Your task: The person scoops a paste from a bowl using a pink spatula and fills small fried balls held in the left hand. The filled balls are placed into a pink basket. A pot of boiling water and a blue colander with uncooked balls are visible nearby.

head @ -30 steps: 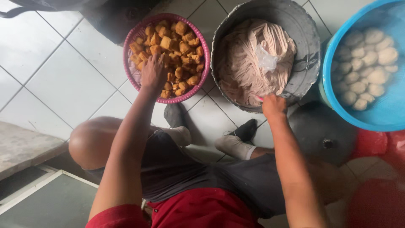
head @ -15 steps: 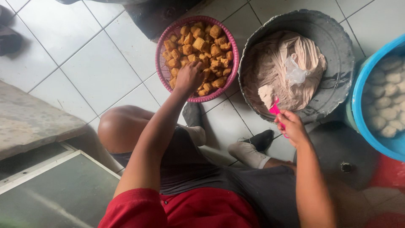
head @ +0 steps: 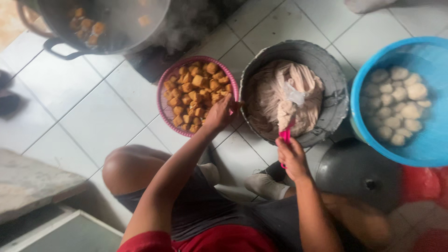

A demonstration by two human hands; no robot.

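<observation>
My left hand (head: 218,115) rests at the near right rim of a pink basket (head: 163,108) filled with golden fried cubes (head: 193,91), fingers closed around one cube. My right hand (head: 291,156) grips a pink spoon (head: 285,135) whose tip digs into pale pinkish paste (head: 284,98) inside a grey metal basin (head: 337,93). The basin stands just right of the basket on the white tiled floor.
A blue tub (head: 361,84) of pale round balls sits at the right. A dark steaming pot (head: 100,23) with fried pieces stands at top left. A dark round lid (head: 361,175) lies by my right knee. My bent legs and socked feet (head: 266,185) are below.
The view has shifted, bringing the steaming pot into sight. My right hand has picked up the pink spoon and pushed it into the paste. My left hand moved to the basket's right rim.
</observation>
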